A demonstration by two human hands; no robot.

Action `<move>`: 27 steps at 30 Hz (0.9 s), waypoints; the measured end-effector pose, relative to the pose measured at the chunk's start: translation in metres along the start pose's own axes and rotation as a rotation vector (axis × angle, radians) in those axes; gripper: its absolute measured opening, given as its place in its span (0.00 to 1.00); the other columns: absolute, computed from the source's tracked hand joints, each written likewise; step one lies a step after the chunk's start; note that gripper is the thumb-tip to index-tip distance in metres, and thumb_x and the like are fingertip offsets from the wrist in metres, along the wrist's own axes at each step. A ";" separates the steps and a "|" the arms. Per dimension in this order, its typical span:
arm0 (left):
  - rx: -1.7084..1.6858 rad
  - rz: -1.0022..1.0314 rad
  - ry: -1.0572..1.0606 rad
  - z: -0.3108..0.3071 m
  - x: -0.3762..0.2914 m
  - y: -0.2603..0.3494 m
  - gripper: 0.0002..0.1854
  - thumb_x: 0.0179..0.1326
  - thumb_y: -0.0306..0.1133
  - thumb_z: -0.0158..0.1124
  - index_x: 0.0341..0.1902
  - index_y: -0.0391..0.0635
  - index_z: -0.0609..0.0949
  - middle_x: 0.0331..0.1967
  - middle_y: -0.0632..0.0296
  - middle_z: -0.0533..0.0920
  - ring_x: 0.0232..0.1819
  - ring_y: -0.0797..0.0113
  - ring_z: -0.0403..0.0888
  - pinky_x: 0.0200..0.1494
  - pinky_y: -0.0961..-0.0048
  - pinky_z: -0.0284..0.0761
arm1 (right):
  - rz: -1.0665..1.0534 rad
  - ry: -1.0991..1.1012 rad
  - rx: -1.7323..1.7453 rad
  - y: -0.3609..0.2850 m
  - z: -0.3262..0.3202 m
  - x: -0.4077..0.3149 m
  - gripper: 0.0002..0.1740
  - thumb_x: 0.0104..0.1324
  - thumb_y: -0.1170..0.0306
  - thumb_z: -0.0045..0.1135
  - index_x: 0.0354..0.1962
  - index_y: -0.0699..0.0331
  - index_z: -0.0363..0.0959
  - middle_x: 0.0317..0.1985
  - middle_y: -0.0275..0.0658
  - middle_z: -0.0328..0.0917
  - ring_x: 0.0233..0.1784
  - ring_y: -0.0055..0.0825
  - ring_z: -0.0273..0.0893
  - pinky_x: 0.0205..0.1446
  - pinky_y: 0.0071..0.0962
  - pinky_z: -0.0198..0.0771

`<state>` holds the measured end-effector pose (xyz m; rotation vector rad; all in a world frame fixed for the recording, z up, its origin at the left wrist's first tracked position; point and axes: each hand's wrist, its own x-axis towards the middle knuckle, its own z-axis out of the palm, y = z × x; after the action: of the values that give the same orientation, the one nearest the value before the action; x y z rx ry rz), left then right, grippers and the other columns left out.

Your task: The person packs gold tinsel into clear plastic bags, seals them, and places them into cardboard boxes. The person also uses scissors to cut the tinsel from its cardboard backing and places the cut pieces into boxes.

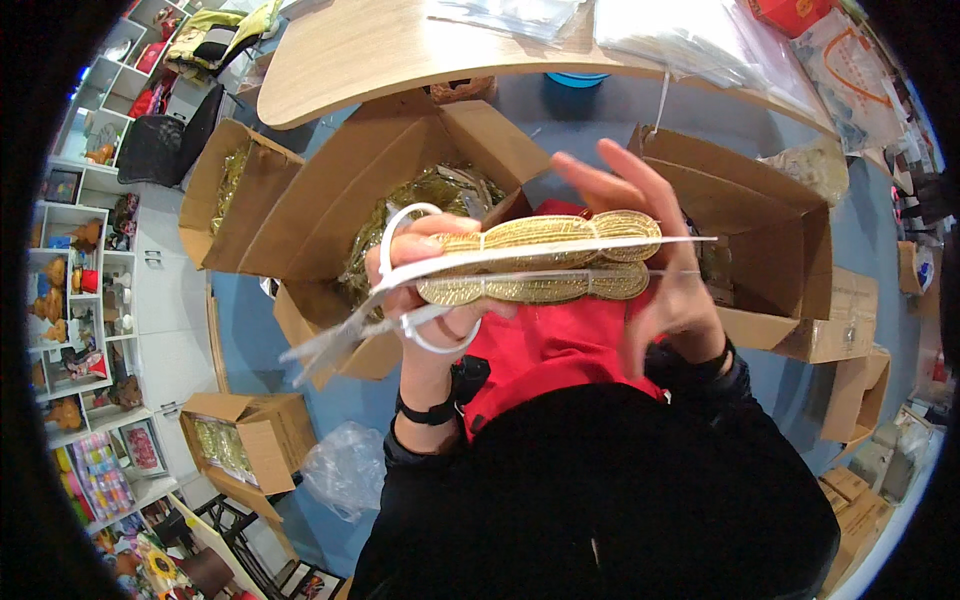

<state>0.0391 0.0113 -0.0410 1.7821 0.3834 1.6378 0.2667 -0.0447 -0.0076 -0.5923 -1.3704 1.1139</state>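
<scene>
My left hand (424, 270) is closed around two bundles of gold ribbed trim, held one beside the other. Thin white ties cross the upper gold bundle (540, 238) and the lower gold bundle (536, 286). The same hand carries white-handled scissors (390, 247), their blades pointing out to the lower left. A white strip (555, 250) runs lengthwise between the bundles and past their right end. My right hand (667, 225) is beside that end, fingers spread and slightly blurred. Whether it touches the strip I cannot tell.
Beyond my hands, a large open cardboard box (352, 172) holds shiny wrapped goods. Another open box (757, 240) stands right. A wooden table (337, 60) bears clear plastic bags (675, 37). A smaller box (277, 450) and a crumpled plastic bag (345, 465) lie on the floor at lower left.
</scene>
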 end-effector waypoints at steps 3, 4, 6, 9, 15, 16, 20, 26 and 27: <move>0.112 -0.175 0.007 0.003 0.010 0.002 0.44 0.39 0.33 0.86 0.59 0.44 0.68 0.52 0.51 0.78 0.50 0.56 0.81 0.53 0.60 0.81 | 0.048 -0.002 -0.233 0.009 0.003 0.009 0.79 0.28 0.51 0.85 0.72 0.70 0.44 0.65 0.55 0.67 0.69 0.41 0.67 0.71 0.40 0.64; 0.177 -0.246 0.010 0.003 0.014 0.002 0.46 0.36 0.32 0.87 0.59 0.42 0.66 0.50 0.53 0.78 0.50 0.56 0.82 0.51 0.60 0.81 | 0.038 0.037 -0.291 0.011 0.002 0.011 0.75 0.32 0.55 0.87 0.72 0.70 0.46 0.63 0.52 0.71 0.65 0.38 0.71 0.69 0.39 0.68; 0.144 -0.339 -0.014 0.006 0.027 -0.002 0.46 0.38 0.26 0.85 0.61 0.41 0.65 0.52 0.54 0.76 0.51 0.57 0.81 0.50 0.62 0.82 | 0.092 0.186 -0.091 0.013 0.004 0.009 0.45 0.43 0.77 0.82 0.60 0.72 0.69 0.59 0.38 0.76 0.61 0.26 0.71 0.62 0.29 0.71; -0.192 -0.464 0.001 0.017 0.045 -0.011 0.43 0.44 0.24 0.82 0.62 0.41 0.64 0.53 0.56 0.76 0.53 0.63 0.80 0.52 0.68 0.79 | 0.328 0.302 -0.179 0.008 0.002 0.010 0.33 0.49 0.77 0.79 0.53 0.71 0.75 0.52 0.35 0.80 0.54 0.25 0.76 0.57 0.28 0.74; -0.124 -0.392 -0.116 0.028 0.072 -0.065 0.37 0.50 0.32 0.81 0.60 0.39 0.69 0.51 0.59 0.79 0.51 0.70 0.78 0.52 0.74 0.76 | 0.101 0.472 -0.273 -0.007 -0.017 0.037 0.23 0.59 0.77 0.71 0.52 0.70 0.76 0.47 0.38 0.82 0.48 0.27 0.79 0.54 0.28 0.75; -0.133 -0.441 -0.105 0.028 0.069 -0.076 0.36 0.51 0.35 0.80 0.59 0.38 0.70 0.50 0.59 0.80 0.51 0.71 0.78 0.52 0.74 0.76 | 0.090 0.547 -0.240 -0.012 -0.022 0.043 0.23 0.59 0.76 0.70 0.52 0.70 0.75 0.47 0.38 0.82 0.49 0.28 0.79 0.54 0.28 0.75; -0.321 -0.742 0.126 0.035 0.036 -0.103 0.25 0.61 0.40 0.72 0.54 0.40 0.74 0.44 0.58 0.83 0.43 0.71 0.82 0.46 0.73 0.78 | -0.017 0.727 -0.231 -0.043 -0.049 0.070 0.25 0.69 0.68 0.62 0.61 0.67 0.68 0.55 0.41 0.77 0.56 0.33 0.76 0.60 0.35 0.75; -0.986 -0.997 0.178 0.091 -0.039 -0.081 0.22 0.67 0.38 0.62 0.58 0.38 0.72 0.54 0.48 0.81 0.56 0.56 0.82 0.57 0.60 0.79 | -0.212 0.731 -0.259 -0.067 -0.070 0.104 0.28 0.73 0.58 0.56 0.63 0.67 0.66 0.58 0.42 0.75 0.60 0.34 0.75 0.63 0.36 0.74; -1.164 -1.055 0.182 0.104 -0.045 -0.075 0.26 0.67 0.38 0.62 0.63 0.38 0.70 0.61 0.47 0.77 0.61 0.54 0.79 0.64 0.58 0.74 | -0.221 0.717 -0.268 -0.068 -0.069 0.107 0.29 0.73 0.58 0.56 0.64 0.67 0.66 0.59 0.42 0.75 0.60 0.34 0.75 0.63 0.36 0.73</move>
<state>0.1488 0.0087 -0.1215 0.3803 0.2637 0.8631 0.3336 0.0390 0.0886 -0.9032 -0.9224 0.4588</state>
